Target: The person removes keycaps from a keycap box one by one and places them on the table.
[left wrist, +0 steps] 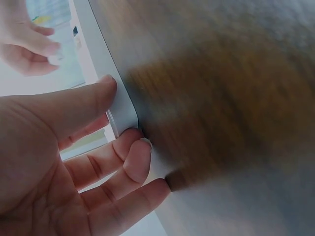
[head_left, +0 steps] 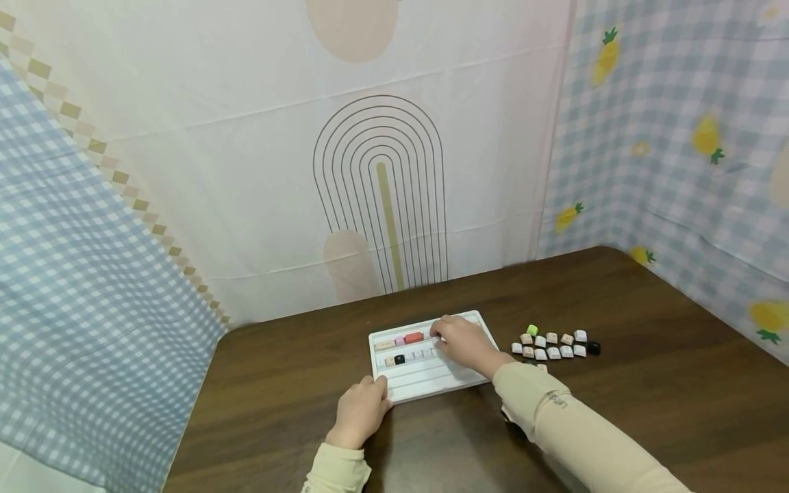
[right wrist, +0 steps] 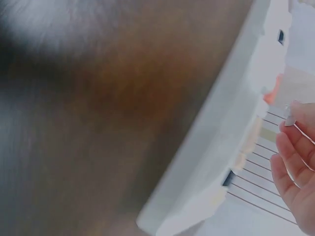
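Note:
A white ridged tray (head_left: pixel 425 383) lies on the table, with keycaps standing in its upper rows. Among these are a long red keycap (head_left: pixel 414 337), a pink one (head_left: pixel 399 341), a long beige one (head_left: pixel 385 345) and a black one (head_left: pixel 399 359). My left hand (head_left: pixel 361 409) grips the tray's near left corner, thumb on the rim (left wrist: pixel 120 101) and fingers curled at its side. Over the tray's right half, my right hand (head_left: pixel 465 342) pinches a small whitish keycap (right wrist: pixel 289 120) between thumb and fingertip. That hand covers part of the upper rows in the head view.
Right of the tray, several loose keycaps lie in rough rows, mostly white (head_left: pixel 553 353) and beige (head_left: pixel 551 338), with a green one (head_left: pixel 532 330) and a black one (head_left: pixel 594 348). The brown table (head_left: pixel 277 383) meets a patterned curtain (head_left: pixel 265 205) behind.

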Tool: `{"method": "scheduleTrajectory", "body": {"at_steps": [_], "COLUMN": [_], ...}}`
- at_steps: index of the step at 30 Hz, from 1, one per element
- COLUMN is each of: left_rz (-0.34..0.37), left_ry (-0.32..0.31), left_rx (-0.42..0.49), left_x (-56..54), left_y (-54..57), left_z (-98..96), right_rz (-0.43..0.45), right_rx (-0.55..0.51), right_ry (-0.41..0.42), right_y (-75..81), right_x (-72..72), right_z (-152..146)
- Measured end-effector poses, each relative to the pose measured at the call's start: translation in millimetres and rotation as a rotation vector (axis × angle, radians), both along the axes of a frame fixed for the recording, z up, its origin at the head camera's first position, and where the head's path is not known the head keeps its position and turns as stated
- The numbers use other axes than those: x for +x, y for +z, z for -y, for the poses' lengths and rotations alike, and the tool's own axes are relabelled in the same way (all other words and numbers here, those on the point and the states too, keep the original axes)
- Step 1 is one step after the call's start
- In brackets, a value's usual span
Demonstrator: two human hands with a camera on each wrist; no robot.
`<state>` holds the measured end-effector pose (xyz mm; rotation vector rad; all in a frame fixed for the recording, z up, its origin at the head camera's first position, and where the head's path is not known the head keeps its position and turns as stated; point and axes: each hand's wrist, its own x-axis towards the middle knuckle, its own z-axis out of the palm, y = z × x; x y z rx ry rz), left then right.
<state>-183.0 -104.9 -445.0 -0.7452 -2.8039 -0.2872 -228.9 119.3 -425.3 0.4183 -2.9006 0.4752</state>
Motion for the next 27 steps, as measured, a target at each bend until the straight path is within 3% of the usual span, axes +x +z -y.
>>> {"method": "scheduleTrajectory", "body": {"at_steps": [6, 13, 18, 27], "left_rz": [0.010, 0.034, 0.035, 0.028], "left_ry": [-0.002, 0.004, 0.003, -0.007], "left_rx": [0.002, -0.002, -0.001, 0.004], "left_x": [-0.5, -0.9, -2.1, -2.6], "left_y": [-0.3, -0.3, -1.8, -2.8], "left_z": [-2.4, -0.8, 2.4, 3.4], "right_rz": [-0.019, -0.031, -0.033, 0.085], "right_rx": [0.016, 0.061, 0.075, 0.097], "right_ry": [0.009, -0.045, -0.089, -0.130], "right_y": [21.3, 27.2, 24.9, 2.9], "right_x": [17.3, 45.5, 62.9, 84.1], "right_z": [-32.0, -89.8, -122.1, -151.9]}}
